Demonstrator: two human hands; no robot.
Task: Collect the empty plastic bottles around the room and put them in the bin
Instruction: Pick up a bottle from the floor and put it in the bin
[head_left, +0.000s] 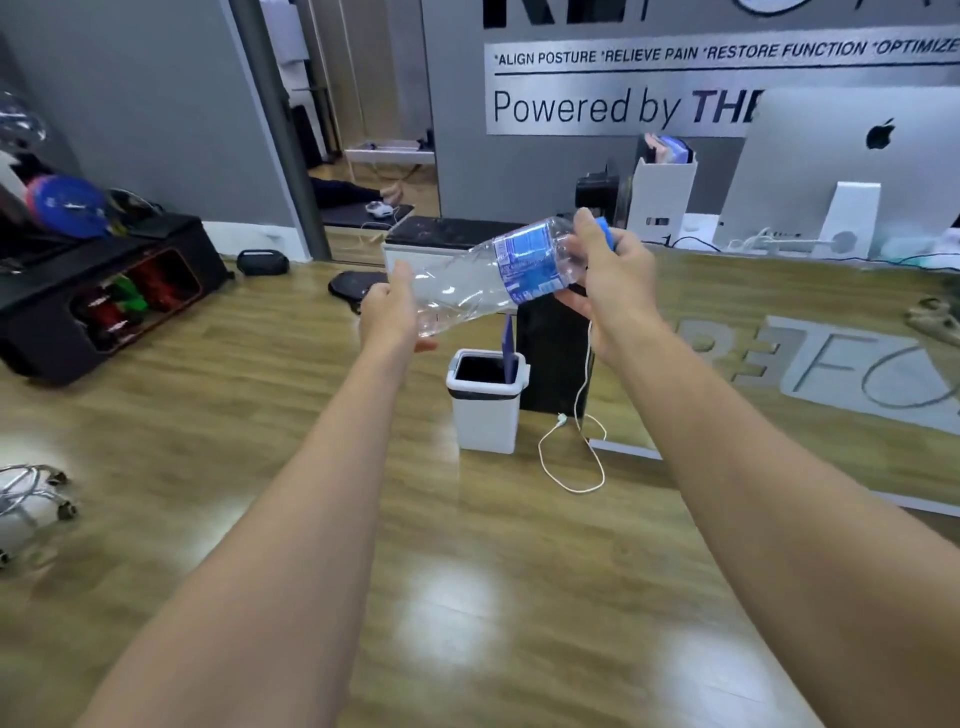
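Observation:
A clear, empty plastic bottle (488, 278) with a blue label and blue cap lies nearly sideways in the air between my hands. My right hand (610, 283) grips its neck end, fingers curled around it by the cap. My left hand (392, 312) holds the bottle's base, fingers wrapped under it. Below the bottle, on the wooden floor, stands a white bin (485, 410) with a black liner and an open top, beside the reception desk.
A wooden reception desk (779, 322) with a computer (852, 166) fills the right side. A white cable (576, 457) trails on the floor by the bin. A black rack (104, 296) stands at left, a chair base (31, 499) at far left.

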